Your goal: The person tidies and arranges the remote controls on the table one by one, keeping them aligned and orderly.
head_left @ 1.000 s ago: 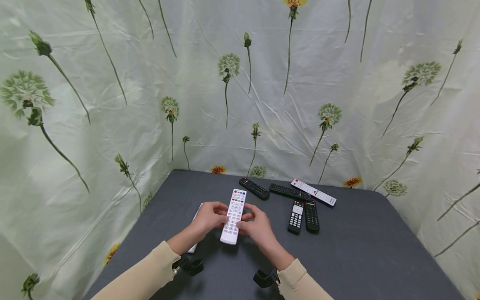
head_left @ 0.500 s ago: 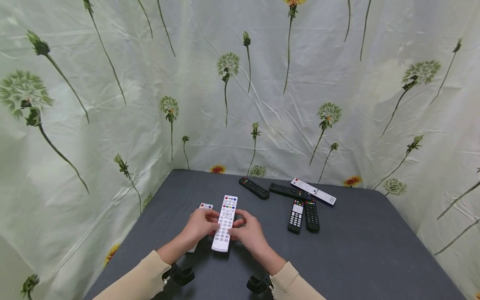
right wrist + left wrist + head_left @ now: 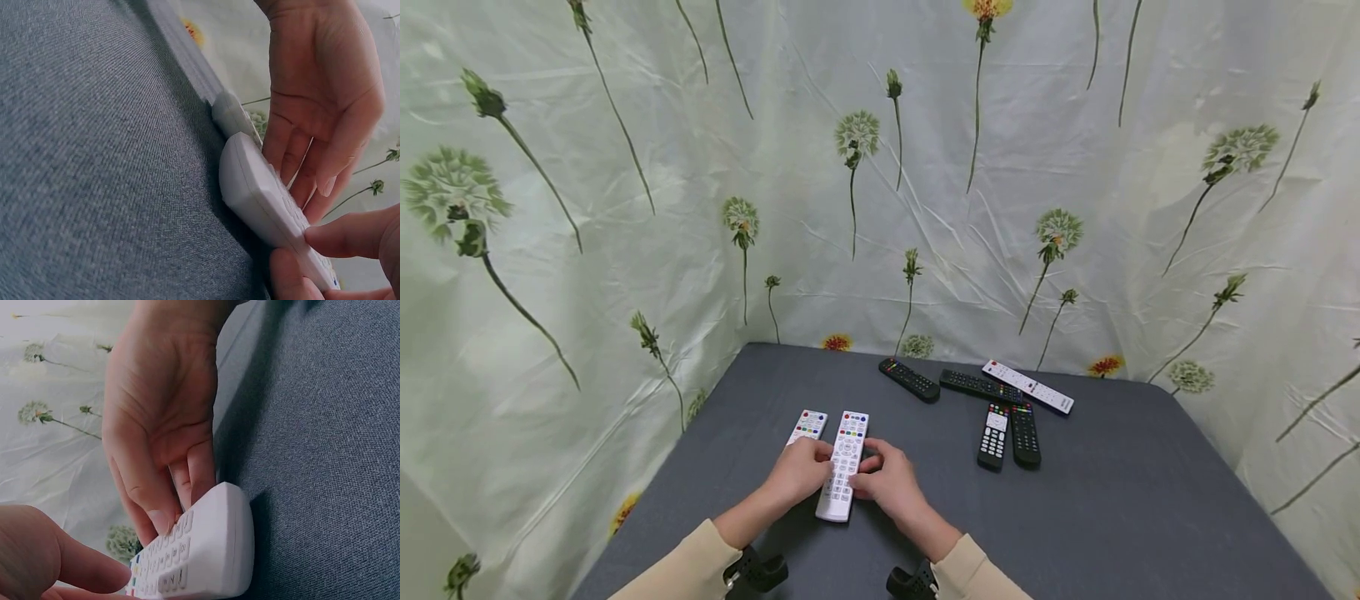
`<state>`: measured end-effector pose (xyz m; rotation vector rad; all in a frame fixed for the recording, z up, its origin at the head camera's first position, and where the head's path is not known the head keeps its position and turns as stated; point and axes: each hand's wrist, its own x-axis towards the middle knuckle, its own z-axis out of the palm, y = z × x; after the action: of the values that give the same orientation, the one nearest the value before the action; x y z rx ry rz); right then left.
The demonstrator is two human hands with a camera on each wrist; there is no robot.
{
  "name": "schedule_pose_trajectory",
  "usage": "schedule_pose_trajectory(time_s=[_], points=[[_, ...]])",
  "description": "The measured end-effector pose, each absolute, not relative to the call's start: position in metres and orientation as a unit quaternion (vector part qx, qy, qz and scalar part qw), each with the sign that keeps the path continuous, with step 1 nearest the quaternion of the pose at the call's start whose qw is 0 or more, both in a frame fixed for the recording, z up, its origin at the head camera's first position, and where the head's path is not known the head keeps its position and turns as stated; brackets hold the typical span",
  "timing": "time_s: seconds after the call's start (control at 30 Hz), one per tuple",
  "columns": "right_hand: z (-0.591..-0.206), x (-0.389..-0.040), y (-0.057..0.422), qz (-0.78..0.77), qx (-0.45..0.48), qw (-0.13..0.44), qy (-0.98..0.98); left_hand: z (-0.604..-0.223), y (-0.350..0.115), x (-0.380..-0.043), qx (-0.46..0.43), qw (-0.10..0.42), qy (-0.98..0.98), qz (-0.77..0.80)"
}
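Note:
Both hands hold a white remote control (image 3: 844, 462) low over the dark table, its top end pointing away from me. My left hand (image 3: 801, 471) grips its left edge, with the thumb at the button side. From the right, my right hand (image 3: 891, 483) pinches the other edge, thumb on top and a finger (image 3: 285, 272) underneath in the right wrist view. A second white remote (image 3: 808, 423) lies just left, nearly parallel, its lower part hidden by my left hand; its end (image 3: 228, 112) shows beyond the held one.
Farther back on the dark table (image 3: 1112, 483) lie a black remote (image 3: 910, 379), another black remote (image 3: 973, 383) and a long white remote (image 3: 1030, 387). Nearer, two more black remotes (image 3: 992, 437) stand side by side. A flowered white curtain (image 3: 805, 167) hangs behind the table.
Both hands have carried the white remote down and to the left, closer to the table and beside the second white remote. More of that second remote's top end now shows.

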<state>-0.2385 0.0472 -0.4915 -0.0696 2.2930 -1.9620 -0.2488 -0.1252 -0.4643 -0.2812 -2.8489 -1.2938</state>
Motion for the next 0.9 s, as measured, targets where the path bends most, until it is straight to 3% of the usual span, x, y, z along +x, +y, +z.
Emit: schedule_pose_trajectory(time_s=[0.9], points=[[-0.4935, -0.2332, 0.0447, -0.614, -0.050, 0.040, 0.787, -0.4663, -0.1192, -0.2390, -0.076, -0.005, -0.882, -0.465]])
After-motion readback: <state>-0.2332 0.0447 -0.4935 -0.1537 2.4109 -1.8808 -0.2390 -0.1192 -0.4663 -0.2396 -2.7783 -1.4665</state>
